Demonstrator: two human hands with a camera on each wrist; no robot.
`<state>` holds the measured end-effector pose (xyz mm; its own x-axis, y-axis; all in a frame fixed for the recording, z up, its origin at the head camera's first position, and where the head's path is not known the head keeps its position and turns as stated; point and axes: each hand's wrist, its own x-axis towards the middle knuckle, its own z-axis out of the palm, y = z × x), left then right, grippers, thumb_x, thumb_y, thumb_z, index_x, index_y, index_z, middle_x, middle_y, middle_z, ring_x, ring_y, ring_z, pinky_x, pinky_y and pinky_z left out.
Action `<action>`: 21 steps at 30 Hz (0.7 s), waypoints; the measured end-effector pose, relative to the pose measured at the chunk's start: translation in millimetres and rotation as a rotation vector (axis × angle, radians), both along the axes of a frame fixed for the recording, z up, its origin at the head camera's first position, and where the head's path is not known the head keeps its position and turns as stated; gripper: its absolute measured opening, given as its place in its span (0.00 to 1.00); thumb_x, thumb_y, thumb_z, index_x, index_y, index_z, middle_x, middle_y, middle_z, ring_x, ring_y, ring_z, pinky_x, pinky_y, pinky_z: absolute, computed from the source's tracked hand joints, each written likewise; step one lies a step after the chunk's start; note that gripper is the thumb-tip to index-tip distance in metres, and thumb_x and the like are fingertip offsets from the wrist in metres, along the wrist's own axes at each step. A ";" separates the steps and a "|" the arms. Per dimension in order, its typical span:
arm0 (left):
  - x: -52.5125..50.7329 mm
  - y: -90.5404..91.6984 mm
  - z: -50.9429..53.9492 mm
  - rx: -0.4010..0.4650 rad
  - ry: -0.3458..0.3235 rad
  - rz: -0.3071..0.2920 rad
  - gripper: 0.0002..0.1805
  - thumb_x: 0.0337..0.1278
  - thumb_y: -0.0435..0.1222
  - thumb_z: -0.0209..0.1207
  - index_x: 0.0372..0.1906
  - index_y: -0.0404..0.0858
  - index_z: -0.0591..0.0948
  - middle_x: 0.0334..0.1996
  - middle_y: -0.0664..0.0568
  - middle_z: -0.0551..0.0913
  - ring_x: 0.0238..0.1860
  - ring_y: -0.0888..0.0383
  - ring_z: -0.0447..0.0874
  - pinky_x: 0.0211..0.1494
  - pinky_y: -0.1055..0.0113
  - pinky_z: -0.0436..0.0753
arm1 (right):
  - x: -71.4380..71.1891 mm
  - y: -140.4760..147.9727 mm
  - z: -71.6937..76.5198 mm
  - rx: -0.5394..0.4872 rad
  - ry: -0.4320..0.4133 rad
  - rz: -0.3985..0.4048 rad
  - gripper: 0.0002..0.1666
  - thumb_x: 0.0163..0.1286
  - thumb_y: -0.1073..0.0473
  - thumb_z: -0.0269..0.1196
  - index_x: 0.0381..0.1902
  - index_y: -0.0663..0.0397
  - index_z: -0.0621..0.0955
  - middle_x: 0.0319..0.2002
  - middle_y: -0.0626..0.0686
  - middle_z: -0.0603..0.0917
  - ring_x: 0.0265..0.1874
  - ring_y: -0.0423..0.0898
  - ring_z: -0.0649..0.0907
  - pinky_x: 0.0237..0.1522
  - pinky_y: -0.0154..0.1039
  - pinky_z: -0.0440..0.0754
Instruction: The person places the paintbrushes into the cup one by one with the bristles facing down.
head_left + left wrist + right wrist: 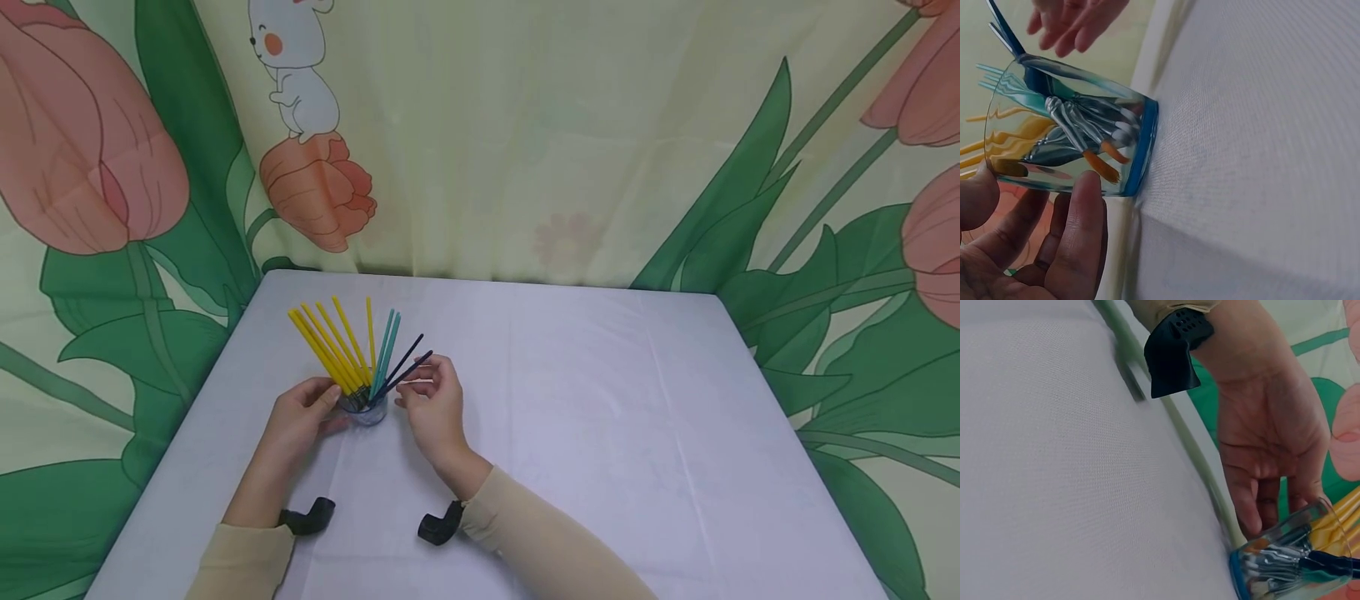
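Note:
A clear glass cup (369, 414) with a blue base stands upright on the table, full of paintbrushes. Yellow-handled paintbrushes (327, 346) lean left, teal-handled ones (386, 350) stand in the middle, and two dark blue ones (408, 360) tilt right. Silver ferrules and orange or white bristles (1102, 167) point down inside. My left hand (303, 417) holds the cup's left side, its thumb at the rim and fingertips on the wall. On the other side my right hand (435, 408) hovers beside the dark blue handles, fingers loosely bent; the left wrist view shows it apart from them.
A white cloth covers the table (585, 433). Behind it hangs a curtain (510, 150) printed with tulips and a white rabbit. Black wrist devices (441, 525) stick out inward from both wrists.

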<state>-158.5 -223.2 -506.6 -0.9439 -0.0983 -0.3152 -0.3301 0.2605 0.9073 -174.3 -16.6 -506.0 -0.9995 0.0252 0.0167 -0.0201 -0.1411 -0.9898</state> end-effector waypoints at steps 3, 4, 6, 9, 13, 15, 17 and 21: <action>0.6 -0.1 0.4 -0.011 -0.006 0.001 0.28 0.85 0.47 0.54 0.76 0.35 0.74 0.72 0.36 0.76 0.64 0.45 0.83 0.57 0.66 0.93 | 0.5 5.1 0.3 -0.008 -0.025 0.001 0.26 0.70 0.78 0.64 0.59 0.52 0.76 0.48 0.59 0.85 0.44 0.55 0.90 0.43 0.41 0.96; 0.9 -0.2 0.4 -0.014 -0.008 0.002 0.28 0.85 0.47 0.54 0.76 0.35 0.73 0.72 0.36 0.76 0.64 0.46 0.84 0.57 0.67 0.93 | 0.6 7.2 0.4 -0.009 -0.034 0.003 0.26 0.70 0.78 0.64 0.60 0.52 0.76 0.49 0.60 0.85 0.46 0.59 0.90 0.44 0.41 0.96; 1.3 -0.5 0.1 -0.022 -0.014 0.007 0.29 0.85 0.48 0.54 0.76 0.35 0.73 0.72 0.36 0.76 0.62 0.46 0.85 0.56 0.67 0.93 | 0.9 11.9 0.2 -0.003 -0.053 0.006 0.26 0.71 0.77 0.63 0.62 0.52 0.76 0.51 0.62 0.86 0.49 0.65 0.89 0.44 0.41 0.96; 0.8 -1.5 -1.1 -0.033 -0.016 0.017 0.29 0.84 0.49 0.54 0.76 0.36 0.74 0.71 0.37 0.76 0.61 0.46 0.85 0.55 0.67 0.93 | -0.4 20.2 -1.4 0.020 -0.076 0.011 0.27 0.72 0.75 0.62 0.66 0.55 0.75 0.54 0.65 0.86 0.52 0.66 0.89 0.46 0.41 0.95; 1.3 -1.9 -0.5 -0.052 -0.023 0.034 0.30 0.85 0.52 0.53 0.75 0.36 0.75 0.70 0.37 0.77 0.62 0.45 0.85 0.53 0.67 0.93 | -0.9 35.5 -4.0 0.118 -0.066 0.061 0.30 0.73 0.71 0.63 0.70 0.52 0.74 0.60 0.63 0.85 0.56 0.62 0.88 0.50 0.41 0.94; 2.6 -1.7 1.0 -0.060 -0.035 0.042 0.31 0.85 0.54 0.51 0.75 0.37 0.75 0.70 0.38 0.78 0.62 0.46 0.85 0.53 0.68 0.93 | 0.9 43.6 -3.4 0.185 -0.045 0.104 0.32 0.74 0.67 0.64 0.73 0.47 0.73 0.64 0.62 0.83 0.60 0.62 0.87 0.54 0.44 0.93; 4.6 -1.6 2.8 -0.074 -0.039 0.048 0.31 0.85 0.56 0.49 0.74 0.38 0.76 0.69 0.38 0.79 0.61 0.47 0.84 0.52 0.69 0.93 | 3.9 51.4 -1.3 0.253 -0.028 0.142 0.34 0.74 0.65 0.65 0.75 0.42 0.72 0.68 0.60 0.82 0.64 0.59 0.85 0.61 0.48 0.91; 10.7 -0.6 9.6 -0.222 -0.005 0.041 0.31 0.84 0.59 0.48 0.70 0.40 0.79 0.62 0.39 0.83 0.53 0.48 0.86 0.49 0.66 0.93 | 8.8 64.7 3.4 0.353 0.001 0.182 0.37 0.76 0.59 0.65 0.79 0.38 0.68 0.73 0.56 0.79 0.71 0.58 0.81 0.72 0.58 0.83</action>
